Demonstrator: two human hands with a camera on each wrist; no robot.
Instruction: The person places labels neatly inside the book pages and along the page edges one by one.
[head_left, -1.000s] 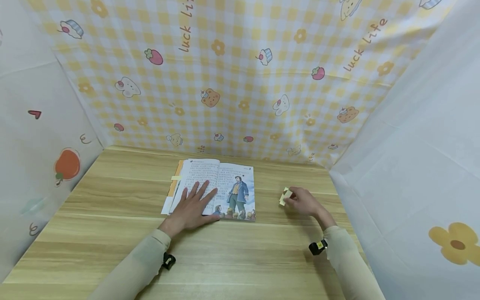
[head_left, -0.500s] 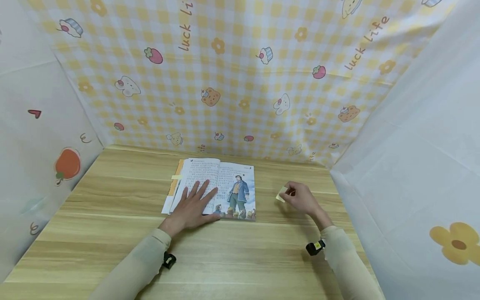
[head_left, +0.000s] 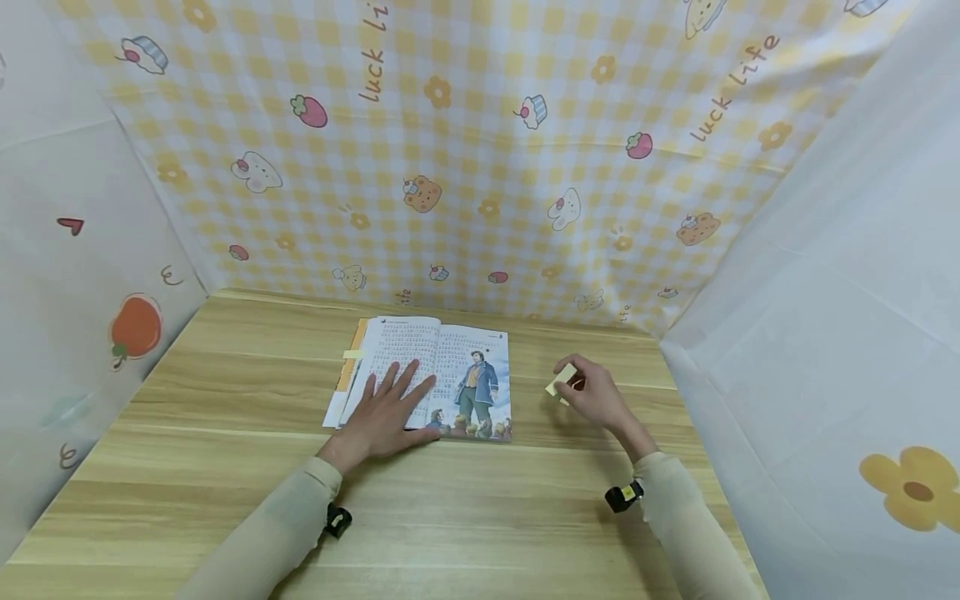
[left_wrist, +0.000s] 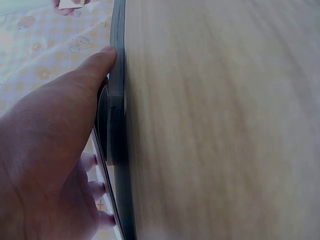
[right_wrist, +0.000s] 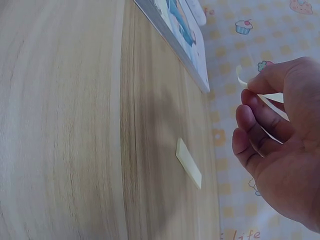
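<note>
An open book [head_left: 495,358] lies on the table, text on its left page and an illustrated figure on its right. My left hand [head_left: 378,423] rests on the left page with fingers spread, the thumb at the book's bottom edge. Right of the book, my right hand [head_left: 600,398] pinches a pale yellow sticky note [head_left: 564,377] between thumb and fingers. The right wrist view shows this note curling up from the fingertips, above the table. Below it a small pad of sticky notes [right_wrist: 189,164] lies on the wood, apart from the hand.
A pale yellow sticky tab [head_left: 352,355] sticks out from the book's left edge. The wooden table [head_left: 480,517] ends at a checked, patterned cloth [head_left: 480,167] behind, with pale cloth walls on both sides.
My right hand has moved a little to the left with the pinched sticky note, whose face has turned. The left hand and the book have stayed in place.
</note>
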